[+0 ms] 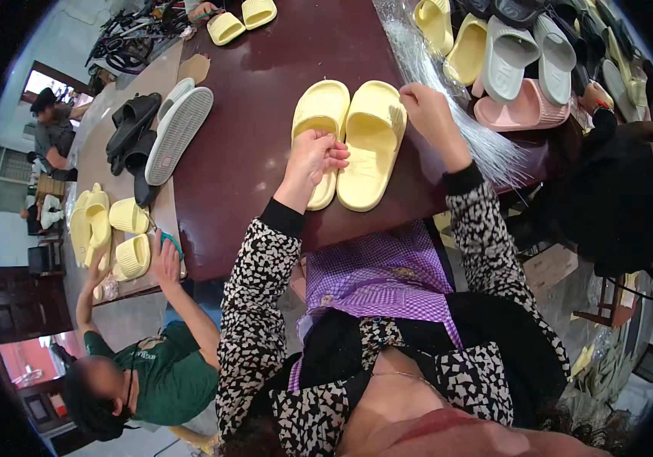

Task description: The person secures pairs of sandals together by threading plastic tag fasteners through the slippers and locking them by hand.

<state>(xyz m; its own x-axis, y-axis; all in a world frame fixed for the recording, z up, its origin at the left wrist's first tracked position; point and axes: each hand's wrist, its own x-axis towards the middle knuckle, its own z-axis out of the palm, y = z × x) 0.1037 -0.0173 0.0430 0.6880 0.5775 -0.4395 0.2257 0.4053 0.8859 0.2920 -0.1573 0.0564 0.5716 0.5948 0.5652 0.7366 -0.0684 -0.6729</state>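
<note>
A pair of yellow slide sandals lies side by side on the dark red table in front of me, toes pointing away. My left hand (pixel 315 161) is over the left sandal (pixel 322 99), just below its strap, with thumb and fingers drawn together. Beside the upper right edge of the right sandal (pixel 366 167), my right hand (pixel 432 118) is closed in a pinch. Whatever either hand holds is too thin or hidden to make out. A bundle of thin white plastic strands (pixel 460 122) lies just right of my right hand.
Grey slides (pixel 511 61), a pink slide (pixel 521 114) and more yellow ones are heaped at the right. Black sandals (pixel 132 129) and a grey-soled slide (pixel 179 137) lie left. A person in green (pixel 166 381) handles yellow slides at the left; another sits at the right.
</note>
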